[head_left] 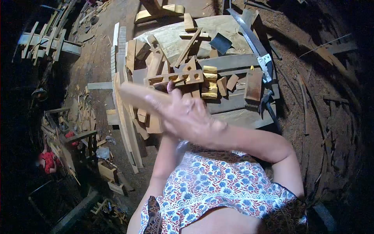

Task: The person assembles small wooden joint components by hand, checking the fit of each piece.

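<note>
My right hand (193, 113) comes in from the right, above the bench's near edge. Its fingers are curled around one end of a pale flat wooden piece (138, 95), which points left and is blurred by motion. My left hand (168, 124) lies beneath the right one and is mostly covered; its fingers cannot be made out. Just beyond the hands is a wooden block with several square holes (193, 77). Right of that block stands a stack of yellow-edged wooden pieces (209, 82).
Wood offcuts (156, 62) cover the bench (249, 117). On its right lie a handsaw (251, 39), a hammer (267, 99) and a rectangular block (253, 85). A dark plate (221, 43) lies farther back. Long strips (126, 117) run along the left. A person in red (48, 160) is at lower left.
</note>
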`<state>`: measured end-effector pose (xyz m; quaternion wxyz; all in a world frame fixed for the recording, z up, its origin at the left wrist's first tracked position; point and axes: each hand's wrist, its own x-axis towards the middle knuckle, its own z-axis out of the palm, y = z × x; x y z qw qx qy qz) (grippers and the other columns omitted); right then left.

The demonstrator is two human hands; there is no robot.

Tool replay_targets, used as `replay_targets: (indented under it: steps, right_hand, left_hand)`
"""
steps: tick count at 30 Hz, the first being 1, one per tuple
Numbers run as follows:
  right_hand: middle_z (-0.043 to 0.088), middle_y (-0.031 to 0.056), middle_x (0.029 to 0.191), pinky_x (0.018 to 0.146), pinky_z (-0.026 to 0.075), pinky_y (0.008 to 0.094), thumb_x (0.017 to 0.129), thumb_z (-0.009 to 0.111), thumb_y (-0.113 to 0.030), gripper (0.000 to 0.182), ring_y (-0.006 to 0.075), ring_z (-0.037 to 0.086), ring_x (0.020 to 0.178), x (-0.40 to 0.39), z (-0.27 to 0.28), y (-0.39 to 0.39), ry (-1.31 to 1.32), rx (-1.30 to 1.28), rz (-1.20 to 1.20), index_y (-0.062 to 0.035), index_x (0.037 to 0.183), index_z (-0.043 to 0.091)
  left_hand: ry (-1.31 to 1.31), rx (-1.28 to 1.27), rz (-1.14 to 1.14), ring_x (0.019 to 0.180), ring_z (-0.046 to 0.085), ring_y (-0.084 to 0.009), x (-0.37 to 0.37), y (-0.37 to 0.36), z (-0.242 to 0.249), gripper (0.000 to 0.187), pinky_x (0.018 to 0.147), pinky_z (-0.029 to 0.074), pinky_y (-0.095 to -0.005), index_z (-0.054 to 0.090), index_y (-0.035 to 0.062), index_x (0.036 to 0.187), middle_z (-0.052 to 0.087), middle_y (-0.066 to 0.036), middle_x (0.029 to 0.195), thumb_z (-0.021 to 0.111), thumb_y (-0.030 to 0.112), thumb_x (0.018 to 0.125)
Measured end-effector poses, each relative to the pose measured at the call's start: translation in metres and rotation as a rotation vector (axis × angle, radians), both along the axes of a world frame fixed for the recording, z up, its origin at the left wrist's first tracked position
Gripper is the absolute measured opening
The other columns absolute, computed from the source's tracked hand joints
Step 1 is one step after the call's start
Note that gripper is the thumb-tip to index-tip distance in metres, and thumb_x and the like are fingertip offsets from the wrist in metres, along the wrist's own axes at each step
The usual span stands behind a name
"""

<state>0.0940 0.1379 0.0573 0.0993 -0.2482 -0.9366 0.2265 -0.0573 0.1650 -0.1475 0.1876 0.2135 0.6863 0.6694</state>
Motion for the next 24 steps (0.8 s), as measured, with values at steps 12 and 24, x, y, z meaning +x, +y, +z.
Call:
replay_targets:
  steps: [12, 24]
  right_hand:
    - [0.048, 0.0198, 0.089, 0.057, 0.055, 0.0381, 0.074, 0.067, -0.026, 0.081, 0.0306, 0.06, 0.069, 0.014, 0.018, -0.001, 0.12, -0.187, 0.165, -0.0303, 0.142, 0.025]
    - [0.052, 0.0163, 0.086, 0.061, 0.054, 0.0399, 0.073, 0.068, -0.031, 0.082, 0.0275, 0.06, 0.07, 0.037, -0.027, -0.009, 0.299, -0.373, 0.134, -0.0281, 0.142, 0.025]
  left_hand:
    - [0.182, -0.119, -0.131, 0.089, 0.06, -0.0166, 0.042, -0.086, 0.007, 0.058, 0.08, 0.049, -0.0272, 0.035, 0.0018, 0.132, 0.061, -0.011, 0.103, 0.064, 0.01, 0.082]
    - [0.39, -0.198, -0.233, 0.088, 0.06, -0.0178, 0.065, -0.124, 0.022, 0.067, 0.08, 0.049, -0.0278, 0.03, 0.0024, 0.137, 0.061, -0.012, 0.104, 0.066, 0.011, 0.08]
